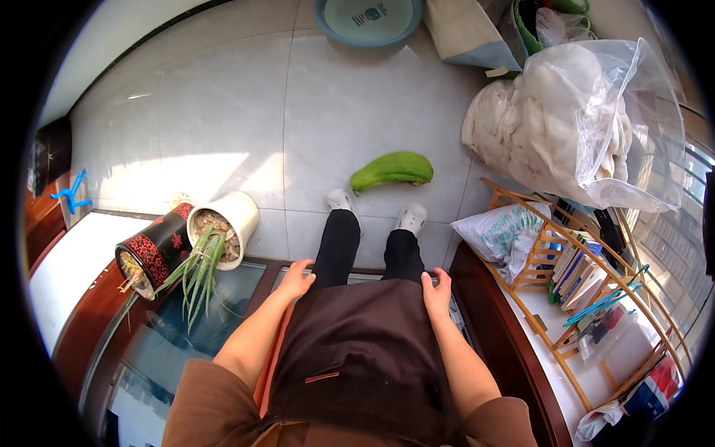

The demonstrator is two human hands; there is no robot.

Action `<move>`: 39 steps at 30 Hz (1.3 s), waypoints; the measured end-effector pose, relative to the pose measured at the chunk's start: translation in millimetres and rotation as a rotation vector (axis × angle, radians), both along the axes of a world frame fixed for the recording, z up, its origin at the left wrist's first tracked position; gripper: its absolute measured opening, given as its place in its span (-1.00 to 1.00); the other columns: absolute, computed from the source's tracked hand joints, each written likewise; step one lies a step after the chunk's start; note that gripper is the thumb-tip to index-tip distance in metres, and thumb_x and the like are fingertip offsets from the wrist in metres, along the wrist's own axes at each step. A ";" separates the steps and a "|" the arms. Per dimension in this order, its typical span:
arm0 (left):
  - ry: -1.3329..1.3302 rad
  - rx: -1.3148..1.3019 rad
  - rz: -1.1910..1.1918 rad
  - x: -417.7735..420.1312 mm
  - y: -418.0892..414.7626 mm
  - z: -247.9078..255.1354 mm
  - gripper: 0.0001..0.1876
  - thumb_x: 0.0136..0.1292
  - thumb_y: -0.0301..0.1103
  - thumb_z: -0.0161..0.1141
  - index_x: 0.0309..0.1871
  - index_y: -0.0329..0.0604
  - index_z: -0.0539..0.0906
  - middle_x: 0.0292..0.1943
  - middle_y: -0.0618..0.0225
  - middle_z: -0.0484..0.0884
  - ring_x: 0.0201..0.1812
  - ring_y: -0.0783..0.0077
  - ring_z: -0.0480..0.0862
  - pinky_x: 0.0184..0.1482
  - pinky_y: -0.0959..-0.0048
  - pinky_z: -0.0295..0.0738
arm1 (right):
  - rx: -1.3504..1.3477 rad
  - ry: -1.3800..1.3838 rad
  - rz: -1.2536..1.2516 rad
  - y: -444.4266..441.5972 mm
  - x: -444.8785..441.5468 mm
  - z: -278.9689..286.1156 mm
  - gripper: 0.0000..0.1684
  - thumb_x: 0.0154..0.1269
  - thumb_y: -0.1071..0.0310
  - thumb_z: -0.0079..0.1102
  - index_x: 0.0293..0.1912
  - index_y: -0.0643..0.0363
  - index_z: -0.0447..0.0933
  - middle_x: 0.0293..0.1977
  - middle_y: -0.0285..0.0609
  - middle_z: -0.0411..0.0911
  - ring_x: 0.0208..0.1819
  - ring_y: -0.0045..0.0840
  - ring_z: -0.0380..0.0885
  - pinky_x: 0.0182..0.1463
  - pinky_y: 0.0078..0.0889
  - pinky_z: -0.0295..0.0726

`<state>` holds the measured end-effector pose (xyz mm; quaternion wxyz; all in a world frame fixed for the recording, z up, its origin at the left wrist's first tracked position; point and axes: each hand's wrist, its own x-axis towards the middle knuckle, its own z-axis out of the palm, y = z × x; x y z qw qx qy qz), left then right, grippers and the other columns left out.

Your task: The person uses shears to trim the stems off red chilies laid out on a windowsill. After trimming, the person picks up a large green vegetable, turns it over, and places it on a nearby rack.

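Note:
My left hand [296,280] rests beside my left thigh with its fingers apart and nothing in it. On the other side, my right hand [437,291] lies against the edge of the dark apron [363,335], also holding nothing, thumb and fingers spread. Ahead of my white clogs [412,218], a large green gourd [394,169] lies on the grey tiled floor [357,95]. Its left end is close to one clog. Neither hand touches it.
Left are a white pot [251,229] with a spiky green plant and a black-red pot [162,240]. Right stand a wooden rack [530,302] with books and a clear plastic bag [536,128] of white stuffing. A blue basin [368,39] sits far ahead.

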<state>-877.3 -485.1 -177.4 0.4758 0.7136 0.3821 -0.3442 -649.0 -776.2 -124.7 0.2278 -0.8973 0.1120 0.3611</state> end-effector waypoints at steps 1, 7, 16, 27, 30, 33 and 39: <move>0.058 -0.026 0.026 -0.5 2.1 8.8 -0.46 0.18 -0.31 0.20 0.26 -0.05 0.39 0.18 0.00 0.40 0.15 0.06 0.42 0.21 0.28 0.33 | 0.046 -0.012 -0.008 14.6 12.0 9.0 -0.49 0.18 0.17 0.23 0.04 0.27 0.41 0.05 0.07 0.39 0.13 -0.12 0.37 0.22 -0.23 0.34; 0.230 -0.059 0.187 17.4 -7.2 59.4 -0.18 0.19 -0.34 0.21 0.45 0.12 -0.01 0.32 -0.12 0.18 0.35 -0.09 0.21 0.36 0.21 0.16 | 0.083 0.034 -0.021 39.8 27.6 2.3 -0.50 0.22 0.15 0.19 0.04 0.29 0.43 0.04 0.07 0.41 0.09 -0.19 0.42 0.17 -0.28 0.39; 0.417 -0.041 0.163 -13.3 -0.1 86.8 -0.12 0.17 -0.32 0.23 0.47 0.14 -0.08 0.36 -0.11 0.08 0.34 -0.11 0.23 0.34 0.18 0.20 | -0.193 0.187 0.156 20.2 68.6 7.2 -0.49 0.19 0.17 0.18 0.04 0.32 0.46 -0.11 0.01 0.56 -0.06 -0.35 0.54 0.04 -0.38 0.49; 0.395 -0.085 0.319 -14.7 -14.5 100.1 -0.18 0.16 -0.31 0.22 0.45 0.11 0.02 0.38 -0.12 0.06 0.39 -0.06 0.13 0.38 0.23 0.11 | -0.199 0.267 0.182 24.4 75.2 -1.8 -0.51 0.21 0.18 0.15 0.04 0.32 0.46 -0.11 0.05 0.59 -0.03 -0.29 0.57 0.08 -0.39 0.48; 0.331 -0.089 0.366 -34.3 -6.5 94.0 -0.19 0.17 -0.28 0.22 0.45 0.10 0.04 0.37 -0.11 0.09 0.38 -0.07 0.16 0.37 0.22 0.14 | -0.117 0.219 0.134 24.3 67.1 -1.0 -0.50 0.17 0.16 0.16 0.04 0.27 0.47 -0.07 0.07 0.56 0.00 -0.21 0.54 0.12 -0.30 0.47; 0.290 -0.078 0.361 -34.1 6.3 87.6 -0.22 0.17 -0.27 0.22 0.44 0.08 0.08 0.35 -0.09 0.14 0.36 -0.07 0.20 0.36 0.21 0.16 | -0.109 0.184 0.121 22.4 54.6 1.8 -0.52 0.17 0.19 0.17 0.02 0.27 0.48 -0.08 0.04 0.57 -0.01 -0.25 0.55 0.11 -0.32 0.48; 0.249 -0.065 0.383 -51.7 4.3 75.0 -0.34 0.16 -0.25 0.23 0.35 0.00 0.27 0.30 -0.07 0.22 0.32 -0.04 0.25 0.34 0.22 0.19 | -0.018 0.107 0.103 20.8 39.2 3.9 -0.58 0.16 0.29 0.14 0.01 0.26 0.49 -0.11 0.03 0.57 -0.02 -0.24 0.56 0.10 -0.29 0.48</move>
